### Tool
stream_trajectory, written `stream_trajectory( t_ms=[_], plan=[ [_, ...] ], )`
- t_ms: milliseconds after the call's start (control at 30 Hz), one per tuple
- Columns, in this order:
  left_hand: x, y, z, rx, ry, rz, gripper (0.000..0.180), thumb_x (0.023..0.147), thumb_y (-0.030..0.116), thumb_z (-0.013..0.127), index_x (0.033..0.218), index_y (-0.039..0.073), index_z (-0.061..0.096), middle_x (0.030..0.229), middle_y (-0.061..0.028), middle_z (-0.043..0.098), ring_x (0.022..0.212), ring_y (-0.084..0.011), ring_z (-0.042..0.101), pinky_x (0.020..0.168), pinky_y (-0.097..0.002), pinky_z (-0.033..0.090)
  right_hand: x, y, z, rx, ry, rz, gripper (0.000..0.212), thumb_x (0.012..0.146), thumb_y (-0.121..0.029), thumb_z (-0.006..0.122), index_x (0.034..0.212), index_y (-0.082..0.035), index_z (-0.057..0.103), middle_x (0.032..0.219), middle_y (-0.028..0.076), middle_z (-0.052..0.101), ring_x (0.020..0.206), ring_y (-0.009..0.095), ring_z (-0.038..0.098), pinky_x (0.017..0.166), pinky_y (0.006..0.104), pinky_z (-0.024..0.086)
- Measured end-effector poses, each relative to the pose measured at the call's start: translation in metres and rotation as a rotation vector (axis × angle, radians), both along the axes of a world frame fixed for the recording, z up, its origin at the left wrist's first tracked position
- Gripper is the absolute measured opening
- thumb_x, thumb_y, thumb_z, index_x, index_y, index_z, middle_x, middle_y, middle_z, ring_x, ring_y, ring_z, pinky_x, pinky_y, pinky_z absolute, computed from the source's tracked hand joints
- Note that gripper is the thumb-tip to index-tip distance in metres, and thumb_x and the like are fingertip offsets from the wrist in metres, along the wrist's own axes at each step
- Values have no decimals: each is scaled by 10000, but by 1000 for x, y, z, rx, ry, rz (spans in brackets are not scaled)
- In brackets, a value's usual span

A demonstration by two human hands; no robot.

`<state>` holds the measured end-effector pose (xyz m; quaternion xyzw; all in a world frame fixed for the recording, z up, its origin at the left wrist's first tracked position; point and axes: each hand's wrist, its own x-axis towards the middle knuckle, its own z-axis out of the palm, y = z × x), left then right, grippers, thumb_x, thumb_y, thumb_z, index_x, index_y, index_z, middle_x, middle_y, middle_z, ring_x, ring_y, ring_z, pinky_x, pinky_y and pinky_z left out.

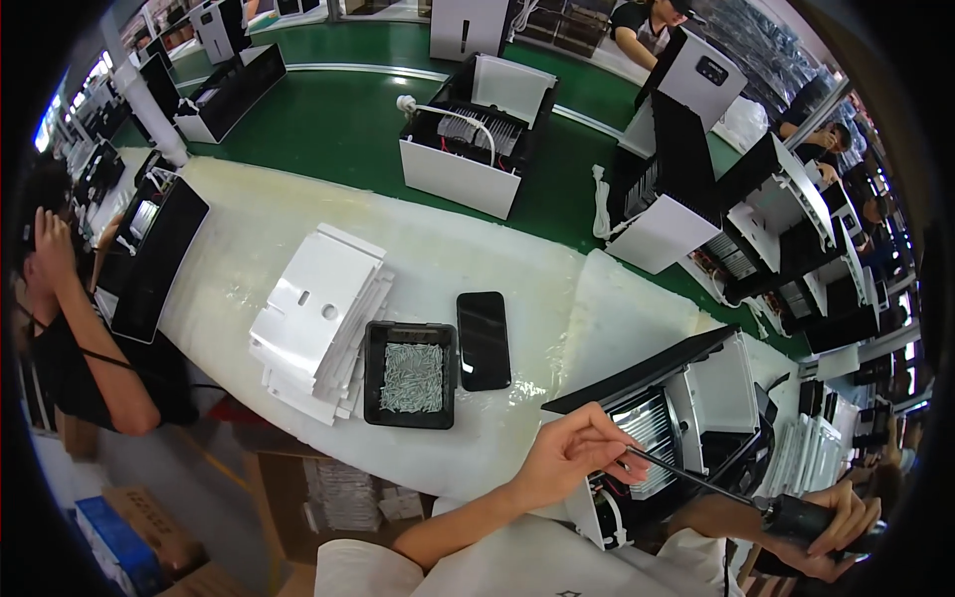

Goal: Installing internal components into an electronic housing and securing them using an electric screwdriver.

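Right grip (844, 522) wraps the driver (791, 515) in front of the unit (657, 423); left grip (569, 458) pinches its tip. Stiff, probably weighty, it should handle best by its thick end.

This was a factory floor with an assembly line. Beyond the tray (410, 334) of screws (413, 378) ran a long green surface (338, 119) bearing several half-built appliances (458, 179), their wiring exposed. Just left of the tray lay a stack of white panels (323, 274); well to its right was a power screwdriver (786, 517). One co-worker (114, 383) sat or stood far left of the tray, another (637, 35) far beyond it.
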<state>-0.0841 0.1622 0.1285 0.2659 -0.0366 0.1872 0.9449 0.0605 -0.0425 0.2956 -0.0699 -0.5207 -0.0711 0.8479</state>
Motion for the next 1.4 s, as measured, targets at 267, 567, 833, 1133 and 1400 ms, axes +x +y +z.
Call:
stream_trajectory(
  t_ms=[267, 567, 833, 1133, 1400],
  plan=[
    [21, 32, 12, 986, 20, 225, 306, 869, -8, 638, 1167, -25, 571, 1179, -155, 635, 1113, -287, 615, 950, -376, 491, 14, 35, 19, -90, -8, 27, 268, 712, -57, 589, 852, -31, 362, 709, 29, 409, 373, 84, 389, 347, 152, 341],
    [40, 11, -8, 1683, 449, 699, 400, 768, 49, 660, 1165, 92, 625, 1185, -12, 635, 1039, -203, 616, 839, -315, 487, 102, 81, 9, -567, -67, -92, 328, 938, -240, 518, 1075, 26, 386, 701, 78, 417, 392, 119, 378, 327, 260, 391],
    [43, 16, 3, 1709, 495, 686, 339, 731, -17, 619, 1055, 75, 661, 1099, -38, 671, 899, -251, 629, 751, -340, 497, 115, 118, -23, -716, -73, -55, 346, 932, -250, 554, 1061, -9, 343, 713, 87, 437, 409, 149, 422, 323, 257, 403],
    [45, 20, 5, 1754, 523, 616, 310, 716, -24, 619, 1011, 56, 670, 1065, -64, 682, 901, -273, 629, 766, -352, 498, 105, 115, -57, -1099, 72, -139, 507, 803, -258, 791, 988, -100, 346, 696, 65, 503, 474, 156, 505, 436, 302, 458],
    [54, 14, 10, 1764, 484, 618, 371, 697, -39, 638, 1042, 91, 666, 1080, -41, 685, 916, -250, 651, 745, -319, 496, 130, 103, -40, -1126, -294, -103, 501, 746, -161, 829, 986, -93, 394, 702, 76, 534, 514, 177, 542, 507, 339, 483]
  ],
)
